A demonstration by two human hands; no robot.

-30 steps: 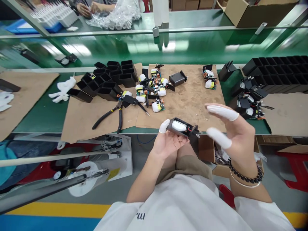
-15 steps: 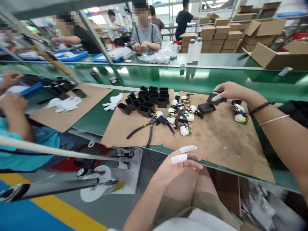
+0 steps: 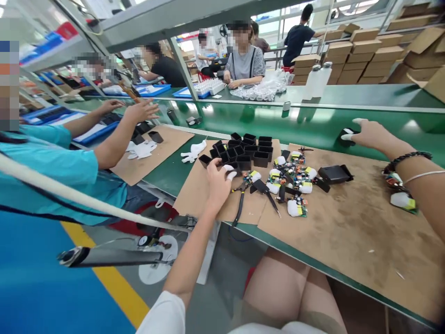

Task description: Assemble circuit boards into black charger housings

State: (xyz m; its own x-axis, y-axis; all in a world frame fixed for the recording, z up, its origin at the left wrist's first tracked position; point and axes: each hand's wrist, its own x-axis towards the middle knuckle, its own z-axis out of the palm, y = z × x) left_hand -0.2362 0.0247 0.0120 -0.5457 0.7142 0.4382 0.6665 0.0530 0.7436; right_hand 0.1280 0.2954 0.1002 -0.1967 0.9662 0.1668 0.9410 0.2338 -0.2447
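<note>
My left hand (image 3: 219, 182) reaches to the near edge of a cluster of black open cases (image 3: 261, 157); its fingers are bent around something I cannot make out, beside the yellow-and-black pliers (image 3: 239, 206). White covers are on some fingertips. At the right, over the green belt, my right hand (image 3: 370, 132) grips a black case (image 3: 346, 137) between thumb and fingers. Between the hands lie circuit boards with white and yellow parts (image 3: 295, 208), black tweezers (image 3: 269, 195) and a lone black case (image 3: 334, 174) on brown cardboard (image 3: 333, 227).
A co-worker in a turquoise shirt (image 3: 69, 148) works at the left, near a white glove (image 3: 193, 151). Two more boards (image 3: 403, 201) lie by my right forearm. Across the belt (image 3: 236, 118) are white bottles (image 3: 318, 81) and a seated person (image 3: 243, 60).
My left hand has gone from above my lap to the black cases. My right hand has carried its black case onto the green belt. The view has shifted left.
</note>
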